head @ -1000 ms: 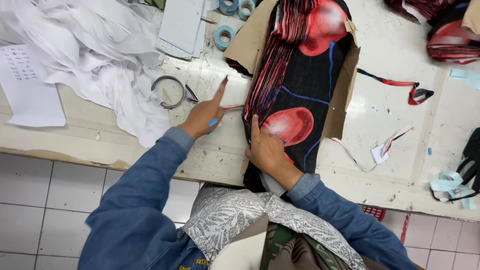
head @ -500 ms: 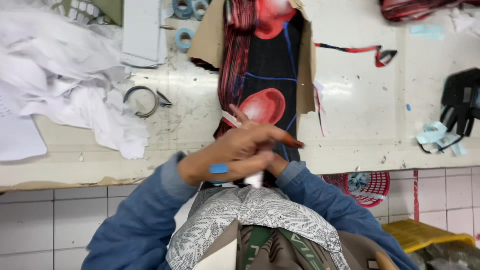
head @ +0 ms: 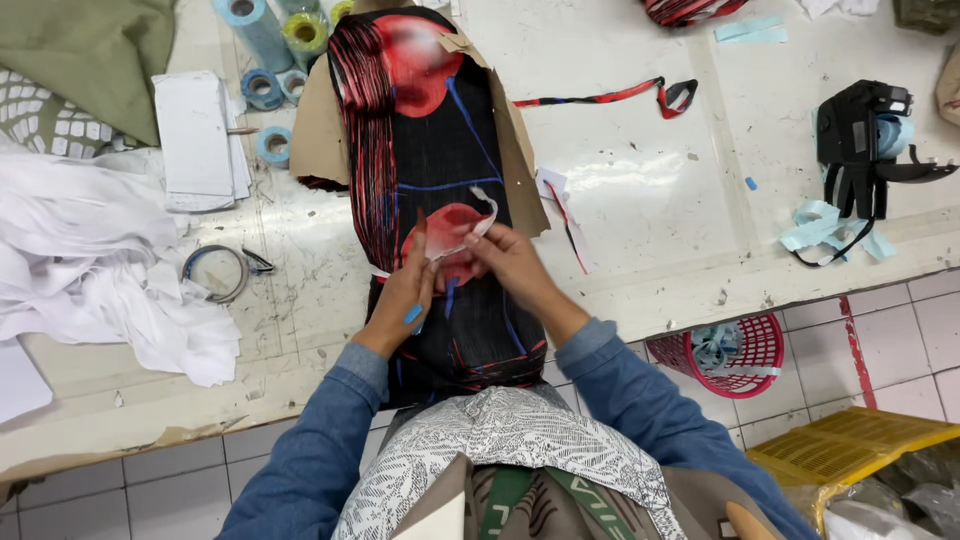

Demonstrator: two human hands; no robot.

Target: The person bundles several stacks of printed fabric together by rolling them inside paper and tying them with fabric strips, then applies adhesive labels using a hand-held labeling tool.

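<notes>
Where the black fabric [head: 450, 160] with red and blue print lies stacked on the table [head: 640, 230], running from the far side down over the near edge toward me, both my hands meet above it. My left hand [head: 405, 300] rests on the stack with the fingers extended and close together, the tips on a small pale strip [head: 465, 228] that sits over a red patch of the print; a blue mark shows on the back of this hand. My right hand [head: 510, 260] has its fingers curled narrow, pinching the other end of the same strip, which bends up between the two hands. Under the stack lies brown cardboard [head: 318, 140], showing at both sides. To my left on the table: a heap of white cloth [head: 90, 260], a metal ring [head: 215, 272], a pile of white paper [head: 195, 140], and blue tape rolls [head: 265, 90] at the far edge. To my right: a red-and-black ribbon [head: 610, 95], a black tagging gun [head: 865, 140] with pale blue tape scraps beside it. Below the table edge stand a red basket [head: 735, 355] and a yellow crate [head: 850, 445] on the tiled floor.
</notes>
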